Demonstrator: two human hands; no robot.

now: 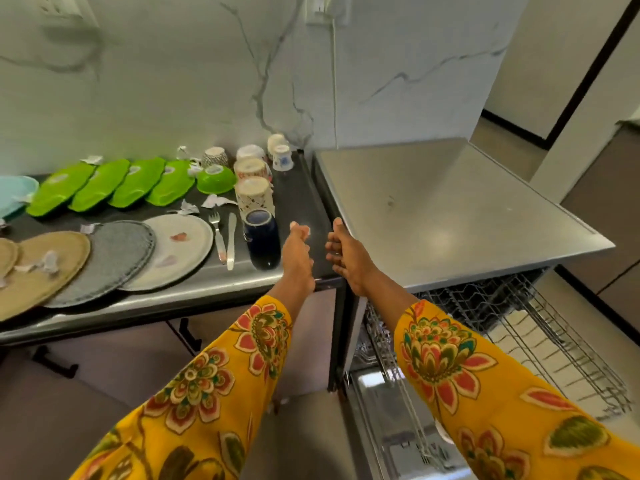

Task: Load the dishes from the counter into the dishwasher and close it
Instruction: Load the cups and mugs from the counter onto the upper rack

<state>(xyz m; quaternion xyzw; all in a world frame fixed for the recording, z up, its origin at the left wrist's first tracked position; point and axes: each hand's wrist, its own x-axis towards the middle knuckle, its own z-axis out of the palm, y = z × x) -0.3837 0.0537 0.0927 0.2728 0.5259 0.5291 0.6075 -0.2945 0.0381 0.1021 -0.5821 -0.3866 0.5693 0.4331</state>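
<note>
- Hands out in front of us, both over the right end of the tabletop (194, 285). Left hand (298, 258) has a loosely curled grip with nothing in it; it hovers just right of the dark blue mug (262, 240).
- Right hand (346, 258): fingers loosely bent, nothing held, at the seam between tabletop and dishwasher top (446, 216). We cannot tell whether it touches the edge.
- Yellow floral sleeves (450, 355) on both arms.
- Dishes all sit on the tabletop. Front row, overlapping: tan plates (41, 271), grey plate (114, 261), pale plate (176, 251) with reddish smears.
- Fork (218, 237) and knife (231, 240) lie side by side between the pale plate and the blue mug.
- Back row: four green leaf-shaped dishes (114, 183), a green bowl (215, 178) upside down, a pale blue dish (14, 195) at far left.
- Patterned cups (254, 199), upturned, lined up behind the blue mug toward the wall.
- Paper scraps (216, 201) scattered among the dishes.
- Dishwasher open at lower right; wire rack (540, 341) pulled out, and we see no dishes in it.
</note>
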